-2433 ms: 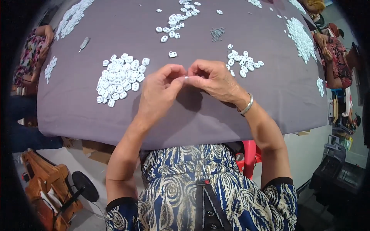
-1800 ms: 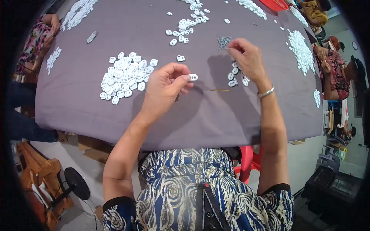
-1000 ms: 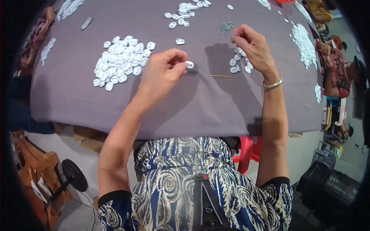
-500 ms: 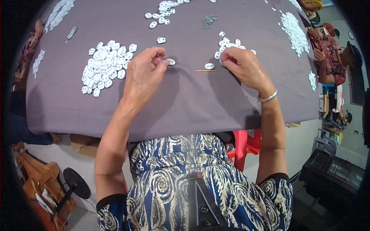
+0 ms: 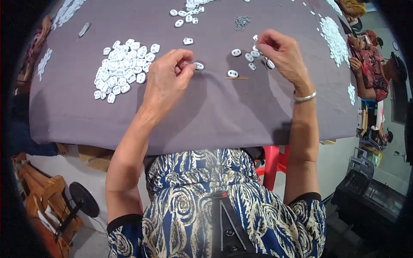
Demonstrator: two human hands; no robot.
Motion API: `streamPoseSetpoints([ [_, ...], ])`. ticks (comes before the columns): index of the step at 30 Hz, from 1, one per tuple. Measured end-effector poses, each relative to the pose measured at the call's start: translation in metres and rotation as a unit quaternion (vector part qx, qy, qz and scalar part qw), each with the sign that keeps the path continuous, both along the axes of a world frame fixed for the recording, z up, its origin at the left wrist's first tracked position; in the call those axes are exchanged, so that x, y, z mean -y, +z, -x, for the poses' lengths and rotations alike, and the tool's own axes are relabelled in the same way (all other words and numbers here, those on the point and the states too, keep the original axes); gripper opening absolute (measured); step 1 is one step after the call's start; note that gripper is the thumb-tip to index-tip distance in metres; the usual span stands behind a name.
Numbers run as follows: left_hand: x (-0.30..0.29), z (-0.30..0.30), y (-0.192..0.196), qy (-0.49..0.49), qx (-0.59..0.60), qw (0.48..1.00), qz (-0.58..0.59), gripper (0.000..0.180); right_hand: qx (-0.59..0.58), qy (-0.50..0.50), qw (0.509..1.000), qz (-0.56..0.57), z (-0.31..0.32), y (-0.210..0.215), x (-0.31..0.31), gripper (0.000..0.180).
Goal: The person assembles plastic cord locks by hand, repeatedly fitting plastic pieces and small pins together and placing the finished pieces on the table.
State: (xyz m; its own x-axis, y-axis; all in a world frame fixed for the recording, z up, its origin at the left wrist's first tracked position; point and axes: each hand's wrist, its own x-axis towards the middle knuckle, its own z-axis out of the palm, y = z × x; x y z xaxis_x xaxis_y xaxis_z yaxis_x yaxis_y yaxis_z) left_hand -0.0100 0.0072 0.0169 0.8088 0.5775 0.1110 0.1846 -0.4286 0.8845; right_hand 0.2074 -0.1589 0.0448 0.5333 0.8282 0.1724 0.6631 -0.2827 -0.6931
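My left hand (image 5: 168,77) is closed in a pinch beside the large heap of white pieces. At its fingertips is a white oval plastic piece with two holes (image 5: 198,66). My right hand (image 5: 284,56) is also pinched, over a small cluster of similar white pieces (image 5: 249,56); anything between those fingertips is hidden. Between my hands, one white two-hole piece (image 5: 232,74) lies just behind a thin yellowish stick (image 5: 237,78), and another oval piece (image 5: 236,52) sits farther back. A squarish white piece (image 5: 188,41) lies beyond my left hand.
The large heap of white pieces (image 5: 122,69) is on the left of the grey cloth (image 5: 189,124). Far back are more white pieces (image 5: 189,17) and a small pile of grey pins (image 5: 242,23). White piles (image 5: 331,41) line the right edge, where other people sit.
My right hand has lifted away from the small cluster, moving right and farther back, uncovering several pieces. My left hand keeps its pinch on the oval piece. The whole view has shifted slightly.
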Motion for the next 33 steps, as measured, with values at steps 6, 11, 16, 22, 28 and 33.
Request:
streamPoseSetpoints([
  [6, 0.001, -0.002, -0.002, -0.004, 0.005, 1.0, -0.009, 0.015, 0.017, 0.0, 0.998, 0.054, 0.02, -0.002, 0.017, 0.009],
  [11, 0.005, -0.004, -0.003, -0.007, 0.039, 0.999, -0.016, 0.013, 0.071, -0.026, 0.996, 0.053, 0.034, -0.011, 0.014, 0.008],
  [16, 0.004, -0.004, -0.001, -0.007, 0.076, 0.997, 0.002, 0.013, 0.054, -0.025, 0.996, 0.07, 0.04, -0.011, 0.011, 0.009],
  [22, 0.011, -0.003, 0.004, -0.034, 0.116, 0.99, 0.07, 0.012, 0.001, -0.019, 0.997, 0.077, 0.045, -0.005, 0.004, 0.012],
  [28, 0.014, -0.002, 0.002, -0.089, 0.1, 0.973, 0.189, 0.027, -0.129, 0.055, 0.99, 0.008, 0.063, 0.012, -0.026, 0.012],
  [33, 0.013, -0.005, -0.004, -0.087, 0.14, 0.958, 0.233, 0.026, -0.138, 0.115, 0.984, 0.015, 0.068, 0.011, -0.04, 0.012],
])
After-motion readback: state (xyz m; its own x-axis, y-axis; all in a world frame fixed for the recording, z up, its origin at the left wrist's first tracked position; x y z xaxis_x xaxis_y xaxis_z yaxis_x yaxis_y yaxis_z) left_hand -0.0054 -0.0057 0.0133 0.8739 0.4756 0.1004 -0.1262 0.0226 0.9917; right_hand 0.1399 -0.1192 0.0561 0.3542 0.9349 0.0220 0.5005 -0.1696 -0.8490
